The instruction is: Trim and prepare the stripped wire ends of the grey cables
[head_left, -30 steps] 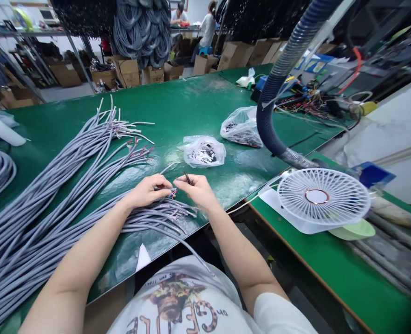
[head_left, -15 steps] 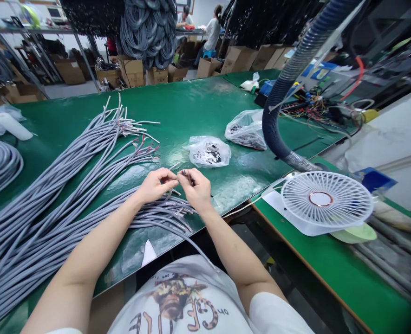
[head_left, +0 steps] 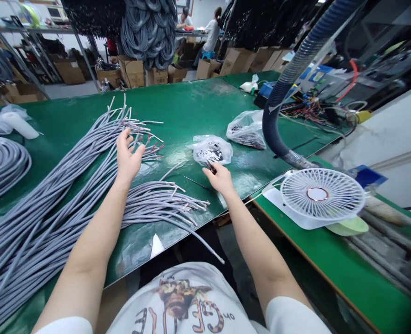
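My left hand (head_left: 128, 155) is open with its fingers spread, just over the stripped ends of the upper bundle of grey cables (head_left: 83, 144). Red and white inner wires show at those ends. My right hand (head_left: 219, 178) is closed, its fingertips around something small and dark that I cannot make out. Those fingertips are at the near edge of a clear plastic bag (head_left: 212, 149) of small black and white pieces. A thin dark rod (head_left: 196, 182) runs out to the left below my right hand. The lower bundle of grey cables (head_left: 159, 204) lies between my forearms.
A second plastic bag (head_left: 247, 130) of small dark parts lies at the back right. Beyond it hangs a ribbed hose (head_left: 275, 106). A white fan (head_left: 322, 195) stands at right. Coiled cable (head_left: 3, 169) is at far left. Two people sit in the background.
My hands were together over the lower bundle and have moved apart. The left went up and left to the upper bundle, opening; the right went right, to the bag.
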The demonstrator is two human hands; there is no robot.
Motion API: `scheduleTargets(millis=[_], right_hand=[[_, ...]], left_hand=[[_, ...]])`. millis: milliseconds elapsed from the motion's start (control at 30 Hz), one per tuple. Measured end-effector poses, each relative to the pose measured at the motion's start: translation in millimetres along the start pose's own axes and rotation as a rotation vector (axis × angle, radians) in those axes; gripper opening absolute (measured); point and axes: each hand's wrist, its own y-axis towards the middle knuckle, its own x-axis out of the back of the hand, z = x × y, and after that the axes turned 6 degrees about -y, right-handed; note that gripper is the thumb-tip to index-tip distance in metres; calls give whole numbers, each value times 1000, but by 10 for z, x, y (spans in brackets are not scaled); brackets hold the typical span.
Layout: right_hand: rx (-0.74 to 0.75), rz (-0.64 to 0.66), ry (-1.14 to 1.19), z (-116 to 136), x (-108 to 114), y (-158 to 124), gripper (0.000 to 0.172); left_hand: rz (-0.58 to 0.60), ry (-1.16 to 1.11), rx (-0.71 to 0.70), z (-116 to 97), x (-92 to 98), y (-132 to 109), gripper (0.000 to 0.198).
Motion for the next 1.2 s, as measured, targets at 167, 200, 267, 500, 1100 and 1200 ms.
scheduleTargets(millis=[167, 200, 267, 500, 1100, 1200], right_hand=[[59, 22, -332, -292, -52, -4, 33], [75, -3, -351, -295, -27, -16, 34], [108, -2, -336, -258, 47, -43, 33], [372, 342, -346, -27, 139, -156, 23], [352, 342, -458, 88, 79, -165, 24], [309, 310, -397, 43, 90, -169, 29]], left_hand=[[457, 246, 158, -50, 12, -115, 28], [551, 312, 172, -79, 21, -154, 28], [711, 458, 197, -119, 64, -221, 27], [902, 621, 316, -62, 174, -331, 18], [1037, 220, 369, -911, -77, -152, 29], [1014, 125, 480, -841, -194, -247, 27]])
